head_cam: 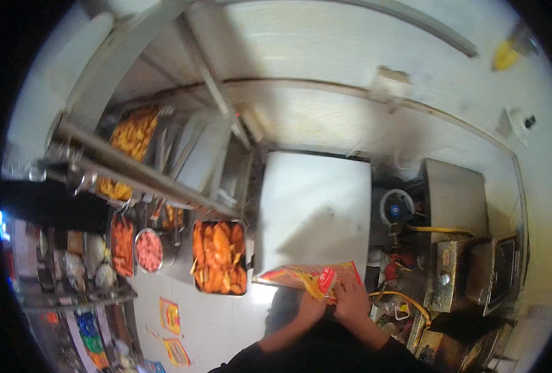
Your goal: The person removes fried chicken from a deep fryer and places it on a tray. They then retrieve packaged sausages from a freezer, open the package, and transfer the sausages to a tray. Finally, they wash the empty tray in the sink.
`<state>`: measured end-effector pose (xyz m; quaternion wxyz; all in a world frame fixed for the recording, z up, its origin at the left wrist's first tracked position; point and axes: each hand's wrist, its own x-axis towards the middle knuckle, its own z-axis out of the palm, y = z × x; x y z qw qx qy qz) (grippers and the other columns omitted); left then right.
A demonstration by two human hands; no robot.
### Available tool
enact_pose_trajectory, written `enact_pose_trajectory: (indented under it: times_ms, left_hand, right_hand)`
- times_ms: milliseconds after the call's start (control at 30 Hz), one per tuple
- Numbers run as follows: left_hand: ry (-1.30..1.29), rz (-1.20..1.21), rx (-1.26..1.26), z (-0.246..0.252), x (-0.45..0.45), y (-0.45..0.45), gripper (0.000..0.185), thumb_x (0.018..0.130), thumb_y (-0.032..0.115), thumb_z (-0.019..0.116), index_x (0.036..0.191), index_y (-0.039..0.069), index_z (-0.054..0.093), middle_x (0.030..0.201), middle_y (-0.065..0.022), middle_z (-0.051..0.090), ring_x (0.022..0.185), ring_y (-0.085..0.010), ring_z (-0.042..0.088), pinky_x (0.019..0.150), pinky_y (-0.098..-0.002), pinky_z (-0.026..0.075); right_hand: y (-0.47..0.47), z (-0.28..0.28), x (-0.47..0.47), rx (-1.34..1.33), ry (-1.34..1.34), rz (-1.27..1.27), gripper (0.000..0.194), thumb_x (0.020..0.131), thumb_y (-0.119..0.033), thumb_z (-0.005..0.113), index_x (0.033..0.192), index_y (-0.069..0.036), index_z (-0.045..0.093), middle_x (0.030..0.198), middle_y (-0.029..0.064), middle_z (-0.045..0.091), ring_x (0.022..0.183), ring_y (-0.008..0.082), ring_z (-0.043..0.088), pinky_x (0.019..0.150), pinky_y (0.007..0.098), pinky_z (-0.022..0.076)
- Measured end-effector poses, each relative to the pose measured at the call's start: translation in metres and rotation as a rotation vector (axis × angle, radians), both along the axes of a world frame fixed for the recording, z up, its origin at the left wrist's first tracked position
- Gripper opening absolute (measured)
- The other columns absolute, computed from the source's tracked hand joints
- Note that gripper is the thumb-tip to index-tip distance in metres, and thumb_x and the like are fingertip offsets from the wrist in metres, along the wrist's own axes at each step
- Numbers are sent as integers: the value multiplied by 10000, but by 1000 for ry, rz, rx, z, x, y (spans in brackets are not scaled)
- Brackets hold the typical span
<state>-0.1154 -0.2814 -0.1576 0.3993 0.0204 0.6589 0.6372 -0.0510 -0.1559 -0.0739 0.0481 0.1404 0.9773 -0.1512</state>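
Note:
A red and yellow plastic food bag, printed with writing, is gripped between both of my hands. My left hand holds its lower edge from below. Close beside it, my right hand pinches the bag near its right end. The fingertips are partly hidden and blurred. Beyond the bag stands a white flat top, perhaps a chest freezer lid, with a shadow across it. To the left of the bag, a metal tray is heaped with orange-glazed meat pieces, some on sticks.
A round bowl of pink meat and a tray of red meat stand further left, below a metal shelf frame. Torn yellow packets lie on the floor. At right are a gas cylinder, a yellow hose and a fryer.

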Motion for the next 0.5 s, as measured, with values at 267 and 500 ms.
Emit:
enact_pose_trajectory:
  times_ms: [267, 500]
  left_hand:
    - [178, -1463, -179, 44, -57, 56, 581, 899, 462, 657, 1278, 26, 595, 1176, -182, 655, 1119, -269, 608, 971, -415, 464]
    - [1293, -1695, -297, -77, 1, 204, 362, 901, 338, 623, 1179, 111, 665, 1179, -139, 653, 1133, -290, 583, 976, -426, 414]
  right_hand:
    - [74, 4, 93, -216, 362, -309, 208, 840, -208, 680, 993, -67, 667, 913, 119, 656, 839, 293, 667, 690, 389, 543]
    - [69, -16, 207, -269, 117, -724, 208, 863, -204, 661, 1007, -54, 650, 861, 111, 637, 778, 270, 658, 690, 385, 528]
